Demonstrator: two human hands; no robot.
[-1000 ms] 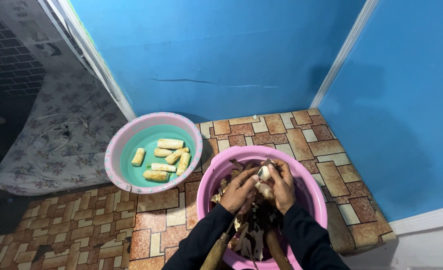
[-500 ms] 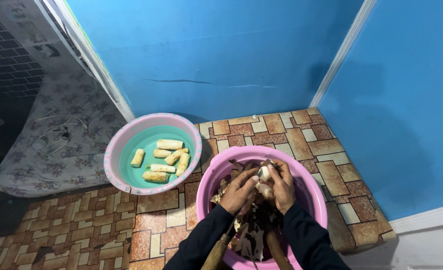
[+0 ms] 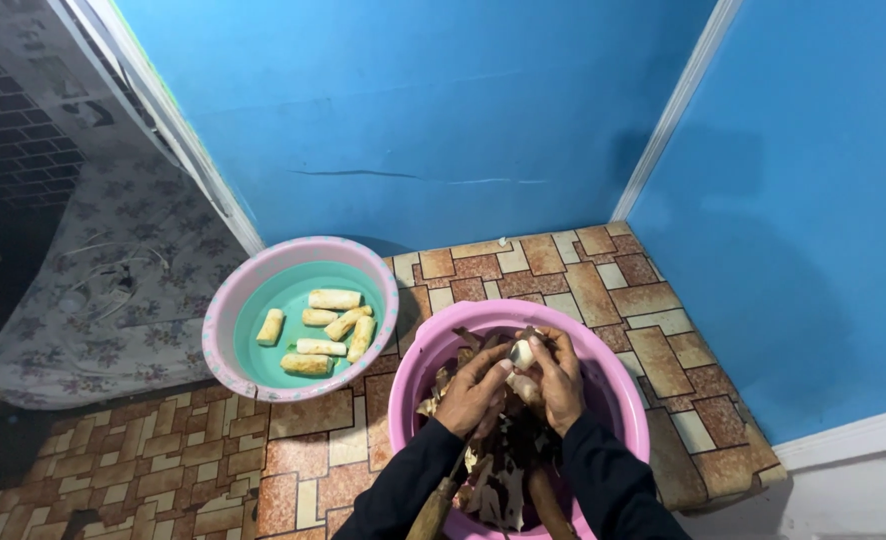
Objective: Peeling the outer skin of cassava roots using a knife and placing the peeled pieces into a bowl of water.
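From the head camera, both hands meet over a pink basin on the tiled floor. The left hand and the right hand are closed together on a pale, partly peeled root piece — its white tip shows between the thumbs, just above the left fingers. Under the hands the basin holds brown peelings and unpeeled roots. To the left, just beside it, a second basin with a teal inside holds several peeled pieces in water.
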